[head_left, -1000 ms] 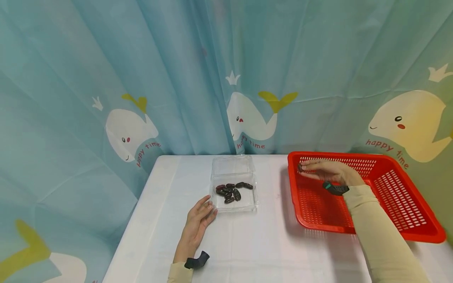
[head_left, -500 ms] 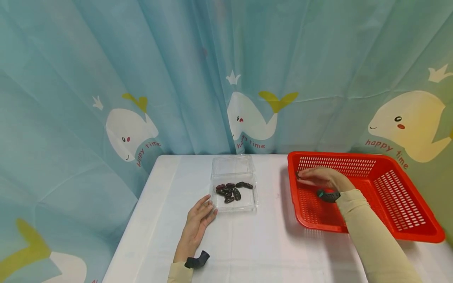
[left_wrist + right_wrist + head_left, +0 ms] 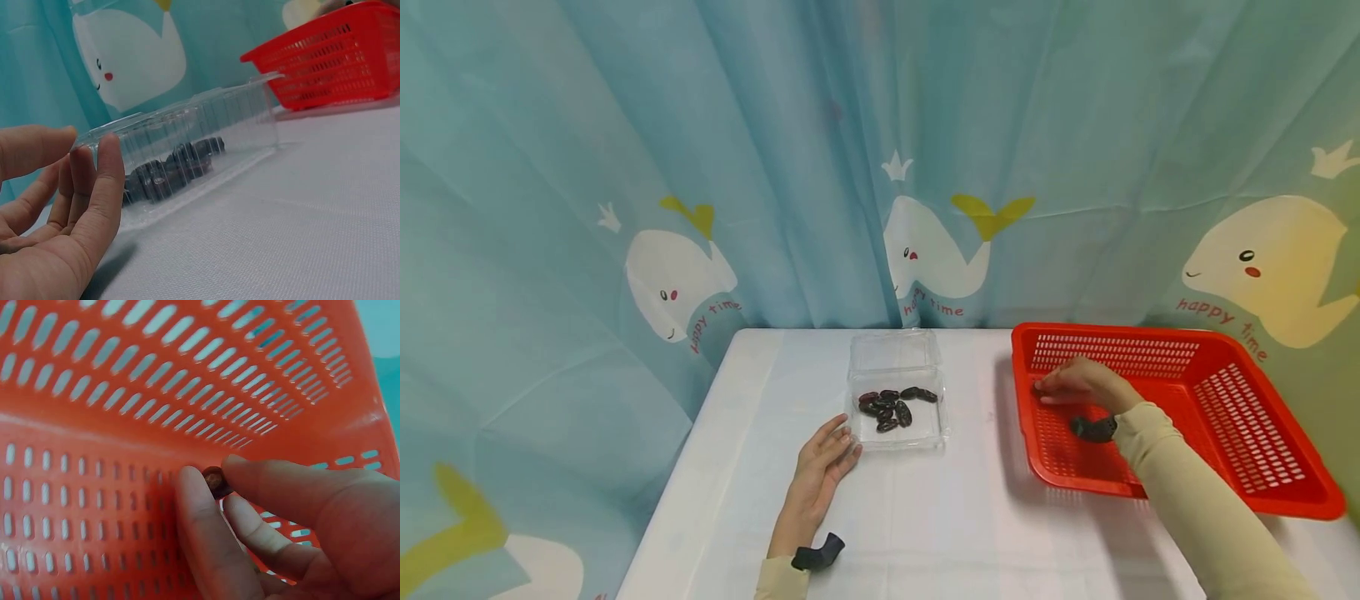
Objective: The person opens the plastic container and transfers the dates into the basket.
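My right hand (image 3: 1086, 383) is inside the red plastic basket (image 3: 1292, 500), low near its far left corner. In the right wrist view, its thumb and fingertips pinch a dark brown date (image 3: 216, 481), mostly hidden by the fingers. Several shiny dark dates (image 3: 903, 413) lie in a clear plastic clamshell box (image 3: 925, 437) whose lid is folded back. Beside the box's near left corner rests my left hand (image 3: 820, 471), its fingers loosely bent. The left wrist view has its fingertips (image 3: 109, 147) right at the box's rim.
Both things stand on a white-covered table (image 3: 955, 533), the basket to the right of the box. A blue curtain (image 3: 805, 167) with whale prints hangs behind the table's far edge. The basket has slotted, raised walls around my right hand.
My right hand has gone lower in the basket with the date, its wrist shifting slightly left. My left hand and the box stay where they were.
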{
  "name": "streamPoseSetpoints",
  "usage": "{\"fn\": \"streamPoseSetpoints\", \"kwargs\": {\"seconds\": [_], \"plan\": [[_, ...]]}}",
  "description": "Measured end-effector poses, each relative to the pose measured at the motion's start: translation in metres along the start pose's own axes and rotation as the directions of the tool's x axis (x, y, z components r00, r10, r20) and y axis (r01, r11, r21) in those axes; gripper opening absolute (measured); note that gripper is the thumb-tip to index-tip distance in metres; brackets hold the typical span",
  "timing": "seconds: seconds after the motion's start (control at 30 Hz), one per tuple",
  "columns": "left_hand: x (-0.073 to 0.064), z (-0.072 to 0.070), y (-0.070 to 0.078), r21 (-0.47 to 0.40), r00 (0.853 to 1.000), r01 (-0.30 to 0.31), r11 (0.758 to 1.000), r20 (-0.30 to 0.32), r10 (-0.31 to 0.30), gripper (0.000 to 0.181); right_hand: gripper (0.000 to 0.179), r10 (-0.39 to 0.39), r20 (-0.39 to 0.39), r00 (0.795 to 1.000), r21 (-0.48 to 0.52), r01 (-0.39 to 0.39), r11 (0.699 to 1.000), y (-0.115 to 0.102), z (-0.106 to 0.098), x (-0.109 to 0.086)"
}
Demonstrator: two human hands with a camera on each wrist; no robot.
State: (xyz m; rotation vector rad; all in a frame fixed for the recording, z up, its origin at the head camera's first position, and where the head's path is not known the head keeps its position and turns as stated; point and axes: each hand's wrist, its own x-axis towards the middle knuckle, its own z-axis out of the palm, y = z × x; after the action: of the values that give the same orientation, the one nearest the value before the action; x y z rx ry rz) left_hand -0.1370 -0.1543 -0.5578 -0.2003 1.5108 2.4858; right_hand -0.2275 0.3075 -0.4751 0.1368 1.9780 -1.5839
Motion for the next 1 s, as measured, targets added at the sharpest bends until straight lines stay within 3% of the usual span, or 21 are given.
{"fn": "streamPoseSetpoints", "kwargs": {"seconds": [0.13,0.27,0.43,0.57,0.87,1.0], "plan": [[-0.001,-0.001,0.000,-0.005,1.000,0.000,1.000,0.003,0.000,0.057,0.024,0.062,-0.055,0.997,0.038,-0.060,0.997,0.001,0.006,0.004],[-0.001,-0.001,0.000,-0.014,1.000,0.002,1.000,-0.002,-0.002,0.056,0.022,0.078,-0.058,0.995,0.030,-0.076,0.997,0.000,0.007,0.004],[0.001,0.000,0.002,-0.007,1.000,0.006,1.000,-0.010,-0.006,0.056,0.033,0.055,-0.048,0.997,-0.031,-0.056,0.998,-0.004,0.006,0.000],[0.002,0.002,0.002,-0.015,1.000,0.009,1.000,-0.014,-0.010,0.056,0.024,0.042,-0.062,0.997,-0.045,-0.045,0.998,-0.010,0.005,-0.003],[0.002,0.002,0.001,-0.021,1.000,0.004,1.000,-0.008,-0.004,0.055,0.013,0.008,-0.010,1.000,-0.060,-0.008,0.998,-0.039,0.002,-0.010],[0.002,0.001,0.000,-0.021,1.000,0.005,1.000,-0.010,-0.005,0.055,0.029,0.000,-0.045,0.999,-0.065,-0.002,0.998,-0.056,0.010,-0.016]]}}
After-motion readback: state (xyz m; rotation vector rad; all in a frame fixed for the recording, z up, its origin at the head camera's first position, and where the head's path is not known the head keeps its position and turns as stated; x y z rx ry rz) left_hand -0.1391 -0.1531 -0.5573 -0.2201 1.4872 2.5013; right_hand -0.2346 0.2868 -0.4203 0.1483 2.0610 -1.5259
